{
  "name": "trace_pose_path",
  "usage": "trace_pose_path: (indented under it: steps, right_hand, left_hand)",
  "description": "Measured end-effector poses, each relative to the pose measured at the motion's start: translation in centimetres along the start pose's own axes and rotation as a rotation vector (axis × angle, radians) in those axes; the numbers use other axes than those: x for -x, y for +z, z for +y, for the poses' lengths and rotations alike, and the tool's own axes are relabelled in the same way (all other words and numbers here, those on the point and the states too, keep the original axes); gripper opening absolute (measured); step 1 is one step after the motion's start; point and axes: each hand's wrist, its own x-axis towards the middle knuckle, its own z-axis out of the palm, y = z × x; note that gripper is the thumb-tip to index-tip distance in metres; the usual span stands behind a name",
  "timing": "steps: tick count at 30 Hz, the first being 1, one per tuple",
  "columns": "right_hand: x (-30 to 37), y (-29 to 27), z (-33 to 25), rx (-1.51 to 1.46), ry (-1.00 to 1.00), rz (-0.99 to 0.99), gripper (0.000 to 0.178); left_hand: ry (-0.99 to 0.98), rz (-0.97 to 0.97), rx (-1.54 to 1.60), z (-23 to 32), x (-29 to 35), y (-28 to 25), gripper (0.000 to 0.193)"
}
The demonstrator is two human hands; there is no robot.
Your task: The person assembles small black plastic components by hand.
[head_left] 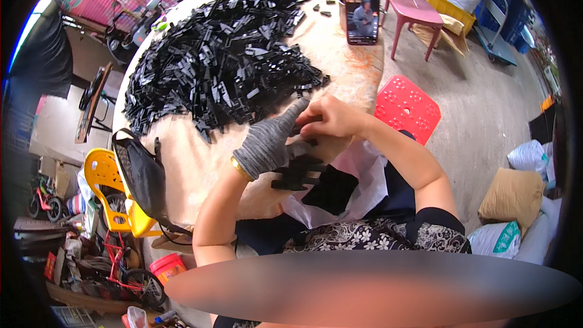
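Observation:
My left hand (267, 144), in a grey knitted glove with a gold-coloured band at the wrist, is at the table's near edge. My bare right hand (333, 119) meets it, fingers bent in a pinch. Between them dark bits of a small black plastic piece (313, 142) show; the fingers cover most of it. Just beyond my hands a broad heap of narrow black plastic pieces (218, 64) spreads over the round, beige-covered table (194, 185). Below my hands a white plastic bag (371, 187) lies open at my lap, with a black mass (331, 189) inside.
A phone (362, 13) showing a picture stands at the table's right edge. A red stool (408, 109) and a dark red chair (414, 9) are to the right. At left, a black bag (141, 173) hangs by a yellow chair (108, 191). Sacks (513, 197) lie far right.

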Motion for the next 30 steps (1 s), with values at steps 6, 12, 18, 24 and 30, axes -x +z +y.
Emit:
trace_pose_path:
  steps: [6,12,18,24,30]
  right_hand:
    - [-0.4,1.2,-1.0,0.535,-0.282,0.049,0.025]
    - [-1.6,1.3,-1.4,0.524,-0.260,-0.070,0.025]
    - [-3.2,1.1,0.4,1.004,-0.266,0.426,0.011]
    - [-2.8,1.6,1.3,0.920,-0.236,0.406,0.006]
    - [-1.5,1.6,1.3,0.696,-0.417,0.274,0.015]
  left_hand:
    - [-0.081,0.512,-0.182,-4.4,0.8,0.1,0.039]
    - [-0.381,0.590,-0.252,-8.3,-0.7,-0.5,0.038]
    - [-0.591,0.492,-0.303,-9.6,-1.8,-0.6,0.050]
    - [-0.695,0.451,-0.104,-10.0,-2.3,-1.2,0.040]
    - [-0.599,0.478,0.133,-11.2,-1.9,-0.8,0.034]
